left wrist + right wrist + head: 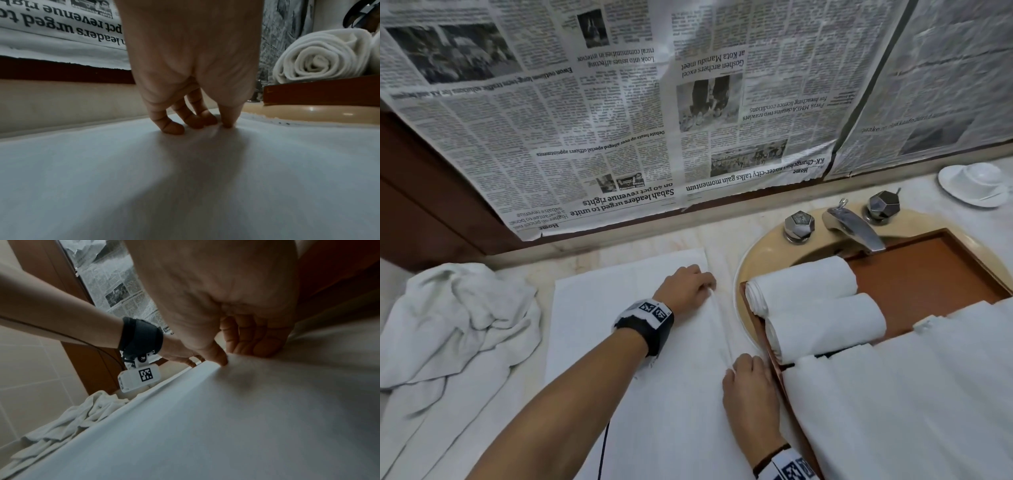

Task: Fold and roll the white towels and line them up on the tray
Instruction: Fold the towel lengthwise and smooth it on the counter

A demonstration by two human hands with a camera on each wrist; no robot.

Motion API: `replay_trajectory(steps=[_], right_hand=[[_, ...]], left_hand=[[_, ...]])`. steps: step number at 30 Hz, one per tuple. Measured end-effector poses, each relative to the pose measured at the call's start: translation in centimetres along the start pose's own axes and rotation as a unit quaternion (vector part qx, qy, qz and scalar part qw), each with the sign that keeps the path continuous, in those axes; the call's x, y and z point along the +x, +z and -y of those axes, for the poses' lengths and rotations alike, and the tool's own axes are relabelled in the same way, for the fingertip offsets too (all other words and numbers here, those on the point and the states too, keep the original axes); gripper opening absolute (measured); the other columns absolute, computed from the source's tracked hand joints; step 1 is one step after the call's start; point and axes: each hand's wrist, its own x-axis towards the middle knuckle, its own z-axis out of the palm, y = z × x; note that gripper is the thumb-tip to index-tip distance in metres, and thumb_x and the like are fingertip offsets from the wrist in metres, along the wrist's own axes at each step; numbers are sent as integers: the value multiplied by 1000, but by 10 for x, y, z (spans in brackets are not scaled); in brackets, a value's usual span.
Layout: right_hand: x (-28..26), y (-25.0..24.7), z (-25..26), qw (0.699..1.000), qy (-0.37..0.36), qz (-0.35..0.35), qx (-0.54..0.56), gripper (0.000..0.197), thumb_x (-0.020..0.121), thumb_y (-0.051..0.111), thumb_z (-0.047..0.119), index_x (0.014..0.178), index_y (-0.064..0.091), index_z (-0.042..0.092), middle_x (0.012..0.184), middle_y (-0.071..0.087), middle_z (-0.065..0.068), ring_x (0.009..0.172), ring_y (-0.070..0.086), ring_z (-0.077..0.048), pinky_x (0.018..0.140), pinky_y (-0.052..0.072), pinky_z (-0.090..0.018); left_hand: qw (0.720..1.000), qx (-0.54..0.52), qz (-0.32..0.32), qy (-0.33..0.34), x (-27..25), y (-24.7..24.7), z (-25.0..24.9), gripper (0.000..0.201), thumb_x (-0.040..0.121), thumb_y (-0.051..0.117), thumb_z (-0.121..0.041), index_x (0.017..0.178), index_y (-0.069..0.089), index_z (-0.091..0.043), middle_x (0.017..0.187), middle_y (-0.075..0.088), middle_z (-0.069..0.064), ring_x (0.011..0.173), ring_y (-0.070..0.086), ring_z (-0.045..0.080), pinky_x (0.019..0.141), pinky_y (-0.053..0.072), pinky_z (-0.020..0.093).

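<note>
Head view: flat white towel [640,342], right edge curled under both hands.

Sheets of newspaper [619,113] hang upside down over the wall behind the pale marble tabletop [654,236], their lower edge just above a dark wooden strip [431,205]. To the right, a beige sink [763,253] is set into the tabletop, with a chrome faucet [852,228] between two faceted metal knobs [798,226] on its back rim. A white cup on a saucer [974,183] stands in the far right corner, well apart from the sink.
</note>
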Motion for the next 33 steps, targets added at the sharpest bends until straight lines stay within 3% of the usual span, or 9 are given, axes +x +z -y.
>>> replay_trajectory(steps=[5, 7, 11, 14, 19, 24, 26, 28, 33], right_hand=[[5, -9, -5, 992, 39, 14, 122, 26, 80, 66, 12, 74, 41, 16, 72, 51, -1, 72, 54, -26, 65, 42, -38], [3, -11, -6, 984, 50, 3, 172, 23, 80, 66, 10, 78, 45, 17, 70, 46, 5, 70, 50, -19, 65, 38, -33], [0, -11, -8, 978, 68, 6, 195, 20, 85, 66, 9, 87, 49, 19, 71, 43, 11, 71, 47, -13, 67, 33, -25], [-3, -11, -7, 982, 55, 2, 178, 19, 88, 64, 9, 82, 49, 17, 70, 39, 12, 70, 43, -14, 67, 33, -27], [-4, -13, -4, 982, 63, 2, 180, 20, 89, 64, 8, 81, 48, 17, 71, 40, 12, 71, 44, -15, 68, 33, -27], [-6, -11, -4, 981, 64, -12, 184, 23, 87, 65, 6, 79, 47, 18, 70, 39, 14, 70, 43, -14, 67, 31, -26], [-6, -11, -4, 980, 67, -14, 188, 22, 87, 65, 6, 78, 48, 17, 69, 39, 13, 68, 43, -14, 66, 32, -26], [-6, -11, -3, 978, 68, -21, 197, 22, 88, 65, 7, 77, 49, 16, 66, 41, 13, 65, 42, -12, 64, 33, -28], [-6, -13, 1, 975, 70, -32, 210, 16, 88, 65, 10, 79, 54, 15, 63, 46, 12, 65, 49, -16, 65, 42, -33]], left_hand=[[1000, -16, 5, 2, 0, -8, 0, 10, 93, 56, -12, 103, 58, -13, 97, 49, 1, 89, 52, 25, 80, 42, 33], [1000, -16, -14, 12, -1, -4, 5, 8, 91, 59, -10, 98, 58, -14, 100, 49, 2, 89, 51, 25, 80, 44, 34], [996, 0, -63, 62, -3, 5, 11, 8, 90, 62, -9, 93, 62, -17, 122, 50, -1, 98, 48, 27, 80, 49, 41], [994, 1, -64, 90, -2, 7, 8, 15, 88, 57, -6, 89, 61, -21, 117, 55, -7, 95, 50, 25, 77, 50, 45], [997, -19, -33, 64, -1, 7, 3, 33, 97, 56, -15, 125, 65, -28, 126, 54, -5, 107, 46, 23, 93, 44, 39], [998, -24, -38, 43, -2, 7, 1, 18, 93, 61, -14, 109, 67, -16, 114, 51, 4, 103, 50, 28, 88, 48, 43], [997, -40, -57, 40, -4, 8, 0, 13, 91, 62, -11, 104, 64, -12, 105, 48, 4, 92, 50, 24, 81, 45, 35], [996, -52, -74, 20, -6, 9, 0, 10, 91, 63, -12, 100, 62, -12, 98, 46, 1, 86, 48, 20, 72, 35, 28], [995, -56, -87, -13, -6, 6, 3, 10, 92, 61, -20, 100, 64, -14, 95, 58, 3, 91, 53, 23, 73, 33, 29]])
